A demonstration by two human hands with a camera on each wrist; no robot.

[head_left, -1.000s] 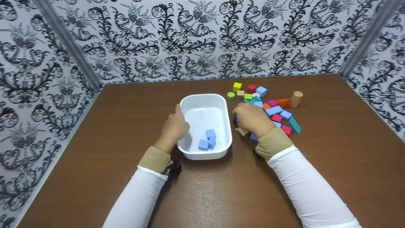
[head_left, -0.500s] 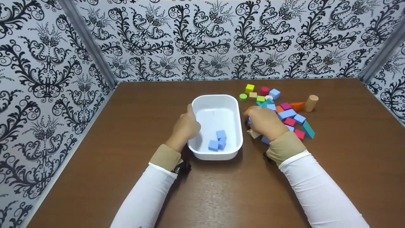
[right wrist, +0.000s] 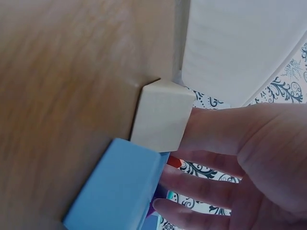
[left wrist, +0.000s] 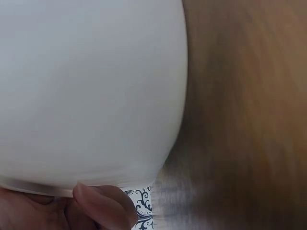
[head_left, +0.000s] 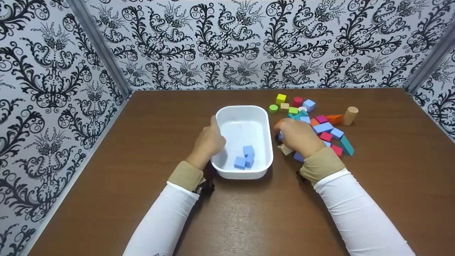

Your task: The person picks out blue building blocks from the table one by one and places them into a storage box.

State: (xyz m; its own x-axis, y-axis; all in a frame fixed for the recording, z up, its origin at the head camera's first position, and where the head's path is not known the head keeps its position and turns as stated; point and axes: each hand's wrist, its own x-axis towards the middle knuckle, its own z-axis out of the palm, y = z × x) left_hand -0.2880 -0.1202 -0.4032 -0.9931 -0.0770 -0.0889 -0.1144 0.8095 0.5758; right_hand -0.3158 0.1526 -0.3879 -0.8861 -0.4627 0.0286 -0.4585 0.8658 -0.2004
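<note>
My left hand grips the left rim of a white plastic tub; in the left wrist view its thumb lies at the rim. Inside, near the front, lie three blue blocks. To the right of the tub, my right hand reaches into a pile of coloured blocks, fingers pointing down. The right wrist view has a beige block in front of the thumb and a blue block beside it. The right fingertips are hidden; I cannot tell whether they hold a block.
Around the right hand lie blue, red, teal and orange blocks. Behind are a yellow cube, a green disc and a red cylinder. A wooden cylinder stands at the pile's right. Patterned walls enclose the brown table.
The head view has turned, so the whole scene sits further right than a second ago. Both hands keep about the same place at the tub and the pile.
</note>
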